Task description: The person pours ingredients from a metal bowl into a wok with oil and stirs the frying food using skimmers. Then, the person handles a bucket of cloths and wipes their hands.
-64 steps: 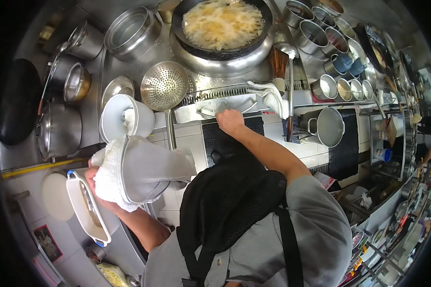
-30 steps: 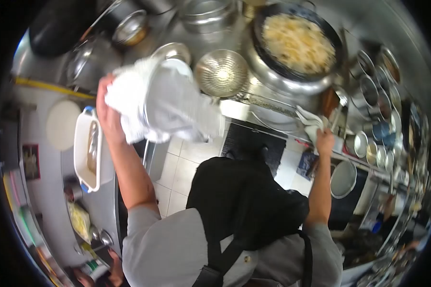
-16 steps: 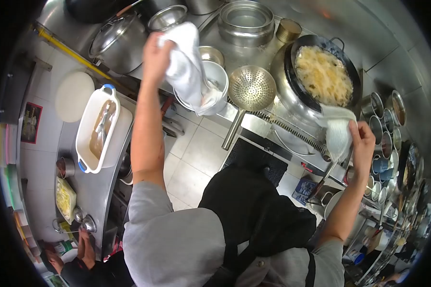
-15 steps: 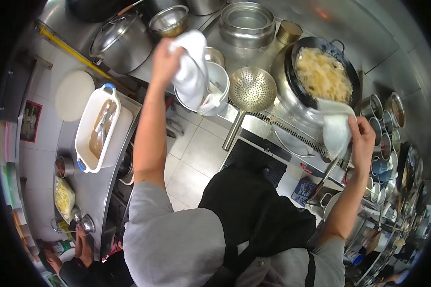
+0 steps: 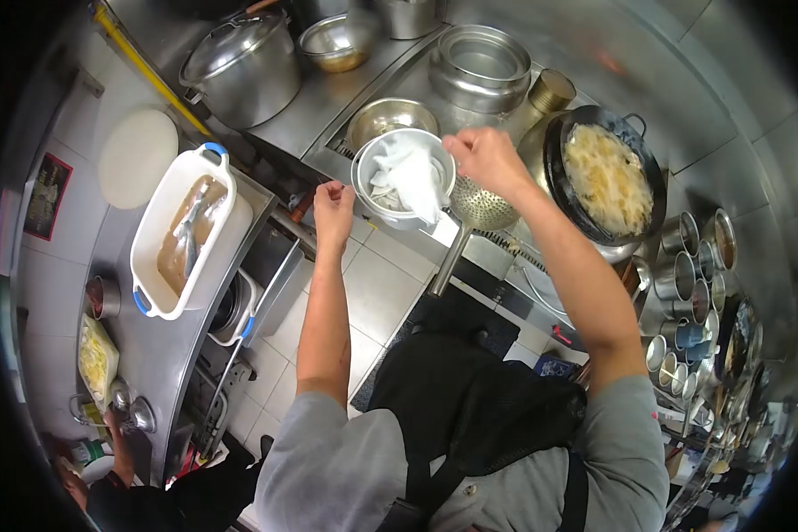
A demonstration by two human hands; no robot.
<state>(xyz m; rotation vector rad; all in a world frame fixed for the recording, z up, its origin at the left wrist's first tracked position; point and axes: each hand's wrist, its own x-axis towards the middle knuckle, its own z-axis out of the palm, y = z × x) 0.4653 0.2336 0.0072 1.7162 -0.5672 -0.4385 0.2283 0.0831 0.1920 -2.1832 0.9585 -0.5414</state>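
A white bucket (image 5: 360, 188) with crumpled white cloths (image 5: 414, 179) in it stands at the front edge of the stove counter. My left hand (image 5: 332, 213) is just left of its rim, fingers curled closed; anything inside them is hidden. At the bucket's right rim, my right hand (image 5: 488, 160) has its fingers bent down and closed. I cannot tell whether it grips the rim. A perforated metal strainer ladle (image 5: 488, 211) lies partly under my right forearm, its handle pointing toward me. Behind the bucket sits a steel bowl (image 5: 390, 113).
On the right, a black wok (image 5: 576, 208) holds bubbling oil with pale food. A wide steel pot (image 5: 479, 66) and a tin can (image 5: 551, 91) stand at the back. Left are a lidded pot (image 5: 244, 75) and a white tub (image 5: 182, 301) with fish. Another person's arm (image 5: 122, 452) shows lower left.
Both hands have let go of the white cloths, which now lie in the bucket. My right hand has swung left from beside the wok to the bucket; my left hand has come down toward me.
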